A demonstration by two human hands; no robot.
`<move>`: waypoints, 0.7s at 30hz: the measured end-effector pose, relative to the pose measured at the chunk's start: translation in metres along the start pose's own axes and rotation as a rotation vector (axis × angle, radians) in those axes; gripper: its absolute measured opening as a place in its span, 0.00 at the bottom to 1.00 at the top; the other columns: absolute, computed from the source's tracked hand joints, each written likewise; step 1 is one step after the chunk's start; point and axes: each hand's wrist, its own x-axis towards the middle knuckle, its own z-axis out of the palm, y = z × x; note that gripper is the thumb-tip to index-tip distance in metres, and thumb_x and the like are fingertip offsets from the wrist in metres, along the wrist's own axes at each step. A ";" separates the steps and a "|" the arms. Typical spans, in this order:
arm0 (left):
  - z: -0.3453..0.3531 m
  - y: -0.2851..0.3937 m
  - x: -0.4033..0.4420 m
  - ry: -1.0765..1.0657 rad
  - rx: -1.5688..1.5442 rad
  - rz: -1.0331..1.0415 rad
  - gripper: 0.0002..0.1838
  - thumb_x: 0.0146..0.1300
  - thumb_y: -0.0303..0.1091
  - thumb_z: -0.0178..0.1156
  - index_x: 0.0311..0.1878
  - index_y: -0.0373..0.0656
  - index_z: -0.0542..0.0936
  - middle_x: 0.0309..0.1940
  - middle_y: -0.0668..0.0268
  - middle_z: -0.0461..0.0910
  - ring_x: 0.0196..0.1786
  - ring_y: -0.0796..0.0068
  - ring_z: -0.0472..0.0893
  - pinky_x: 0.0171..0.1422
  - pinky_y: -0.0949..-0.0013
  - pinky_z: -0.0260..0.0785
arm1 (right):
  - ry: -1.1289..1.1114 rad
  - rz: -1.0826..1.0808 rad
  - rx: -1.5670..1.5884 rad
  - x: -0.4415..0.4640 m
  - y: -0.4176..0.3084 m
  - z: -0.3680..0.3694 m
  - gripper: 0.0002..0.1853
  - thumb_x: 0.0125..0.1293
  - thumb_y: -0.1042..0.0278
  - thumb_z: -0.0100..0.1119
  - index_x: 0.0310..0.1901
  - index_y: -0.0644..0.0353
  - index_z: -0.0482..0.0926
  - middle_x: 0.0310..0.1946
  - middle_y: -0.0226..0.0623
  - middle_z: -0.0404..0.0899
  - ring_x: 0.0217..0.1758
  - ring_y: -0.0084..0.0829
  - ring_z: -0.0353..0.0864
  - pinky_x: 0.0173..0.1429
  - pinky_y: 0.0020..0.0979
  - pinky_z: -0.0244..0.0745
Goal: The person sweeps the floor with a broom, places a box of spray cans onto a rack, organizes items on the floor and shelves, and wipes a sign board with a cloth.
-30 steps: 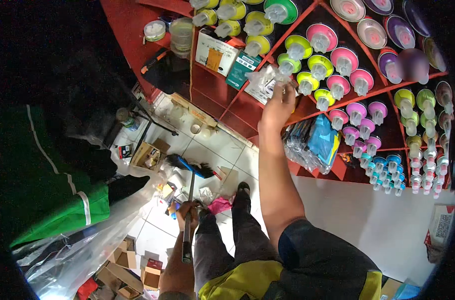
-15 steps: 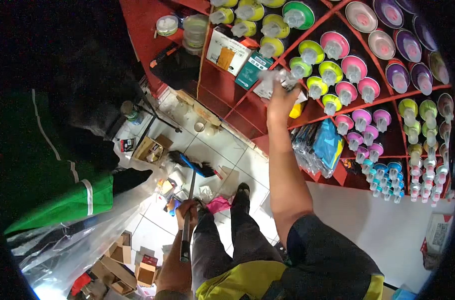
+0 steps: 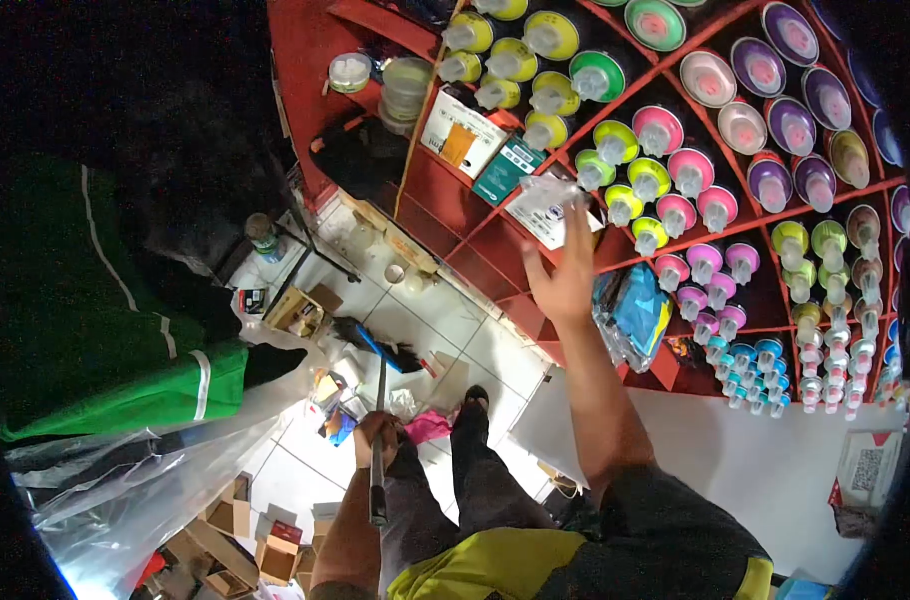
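Note:
My left hand (image 3: 376, 438) is wrapped round the dark handle of a broom (image 3: 379, 492). The broom's blue-edged head with dark bristles rests on the floor among litter. At the red shelf, my right hand (image 3: 565, 280) is open, fingers spread, with nothing held. Just beyond its fingertips a crumpled clear plastic wrapper (image 3: 549, 189) lies on a white box (image 3: 543, 222) in a compartment. Beside that box stand a teal box (image 3: 508, 172) and a white box with an orange patch (image 3: 464, 130). Close to my right wrist is a blue plastic-wrapped packet (image 3: 635, 310).
The red shelf (image 3: 487, 245) holds rows of coloured spray cans (image 3: 690, 172). Litter and a pink cloth (image 3: 430, 425) lie on the tiled floor near my feet. Open cardboard boxes (image 3: 280, 550) stand lower left, beside clear plastic sheeting (image 3: 175, 490) and a green cloth (image 3: 135, 395).
My right hand has let go of the clear plastic wrapper, opened and drawn back towards me. My left hand still grips the broom. The whole view has shifted slightly.

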 end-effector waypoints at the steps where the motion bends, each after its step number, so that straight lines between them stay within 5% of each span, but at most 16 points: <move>1: 0.002 -0.008 -0.002 0.011 -0.011 -0.023 0.08 0.52 0.25 0.52 0.33 0.36 0.80 0.27 0.55 0.79 0.31 0.59 0.80 0.38 0.66 0.72 | -0.001 0.001 -0.001 0.003 0.003 -0.001 0.34 0.57 0.56 0.66 0.58 0.72 0.66 0.53 0.58 0.73 0.56 0.53 0.73 0.61 0.47 0.66; 9: 0.005 0.010 0.010 -0.029 -0.013 -0.172 0.08 0.51 0.24 0.52 0.32 0.36 0.80 0.25 0.56 0.78 0.31 0.61 0.81 0.37 0.66 0.72 | -0.477 0.530 -0.162 0.045 0.026 0.010 0.35 0.56 0.59 0.64 0.61 0.71 0.64 0.55 0.61 0.70 0.58 0.59 0.67 0.60 0.48 0.66; 13: 0.008 0.008 0.012 -0.027 -0.017 -0.186 0.08 0.50 0.24 0.53 0.31 0.36 0.80 0.25 0.56 0.79 0.30 0.62 0.81 0.36 0.66 0.72 | -0.299 0.466 0.032 0.033 0.008 -0.002 0.37 0.54 0.60 0.65 0.62 0.71 0.63 0.57 0.61 0.68 0.60 0.60 0.65 0.61 0.48 0.65; 16: 0.010 0.008 0.009 -0.012 0.061 -0.024 0.08 0.50 0.24 0.53 0.31 0.36 0.80 0.24 0.56 0.78 0.29 0.63 0.81 0.36 0.67 0.72 | -0.235 -0.063 -0.071 0.020 -0.005 -0.018 0.38 0.54 0.61 0.65 0.63 0.71 0.62 0.59 0.62 0.66 0.60 0.60 0.65 0.63 0.47 0.65; 21: 0.011 0.006 0.003 -0.012 -0.002 -0.093 0.08 0.49 0.24 0.52 0.30 0.36 0.80 0.24 0.57 0.78 0.27 0.63 0.80 0.34 0.67 0.71 | -0.377 -0.283 -0.117 0.031 0.010 0.001 0.39 0.53 0.61 0.65 0.63 0.72 0.60 0.60 0.62 0.65 0.61 0.60 0.65 0.64 0.46 0.64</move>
